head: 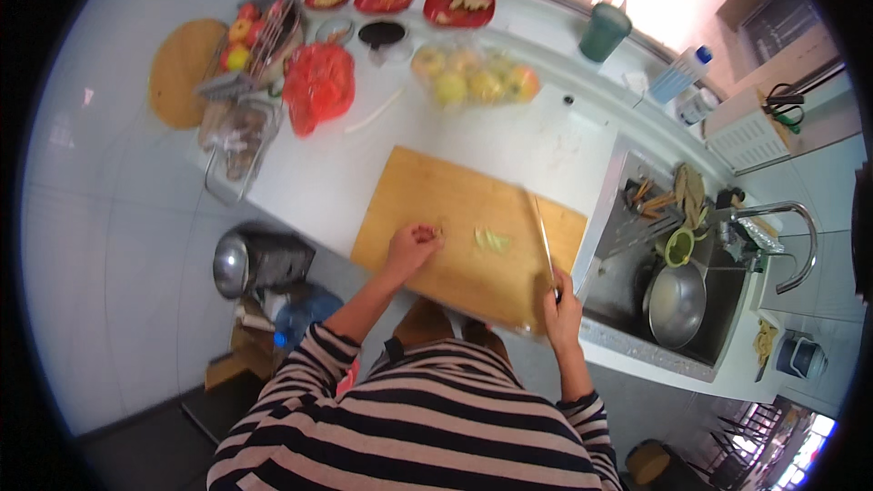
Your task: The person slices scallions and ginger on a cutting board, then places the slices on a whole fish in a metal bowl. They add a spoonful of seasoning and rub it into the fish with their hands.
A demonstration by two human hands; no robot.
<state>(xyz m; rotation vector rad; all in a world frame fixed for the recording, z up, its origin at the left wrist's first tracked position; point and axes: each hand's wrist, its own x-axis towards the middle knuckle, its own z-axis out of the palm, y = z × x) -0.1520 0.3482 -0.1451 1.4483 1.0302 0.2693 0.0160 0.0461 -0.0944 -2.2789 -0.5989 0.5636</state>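
Observation:
A wooden cutting board [443,184] lies at the counter's front edge, with a few pale green vegetable pieces [490,239] near its middle. My right hand [565,314] grips the handle of a kitchen knife [543,235] at the board's right side. Its blade points away from me, seen almost edge-on. Over the left half of the board, my left hand [410,254] has its fingers curled in. Something small and reddish shows at the fingertips, too blurred to tell whether it is held. The green pieces lie between the two hands.
Behind the board are a bag of fruit [470,78], a red plastic bag [319,85] and a pale strip [375,111]. Red trays [459,5] of food line the windowsill. On the right, a sink [614,296] holds a metal bowl [676,303] under a faucet [808,232].

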